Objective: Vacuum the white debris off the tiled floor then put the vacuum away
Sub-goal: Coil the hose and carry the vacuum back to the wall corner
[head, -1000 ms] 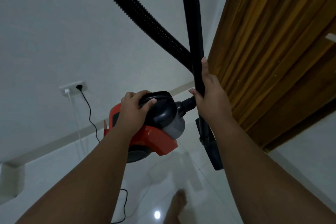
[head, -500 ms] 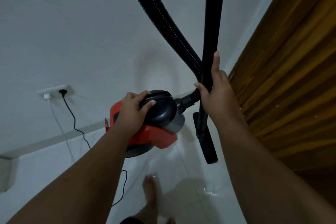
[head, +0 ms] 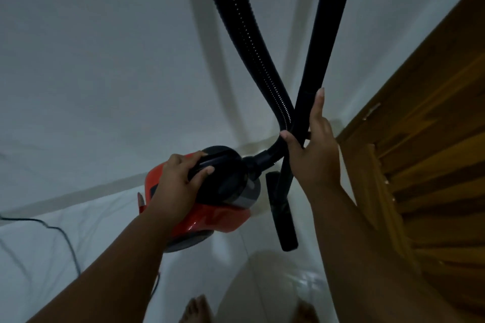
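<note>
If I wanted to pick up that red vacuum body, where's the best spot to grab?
Grab the black handle arching over the top of the red vacuum, coming from above. It is a rounded bar fingers can curl around, as the left hand does; the shell below looks smooth and broad.

The left hand (head: 181,181) and right hand (head: 317,155) join bare forearms (head: 118,257). The fingernails (head: 320,92) seem slightly long. Blurred bare feet (head: 196,309) show at six o'clock.

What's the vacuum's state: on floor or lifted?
Lifted: left hand grips the vacuum by its handle; its underside shows above the floor.
</note>
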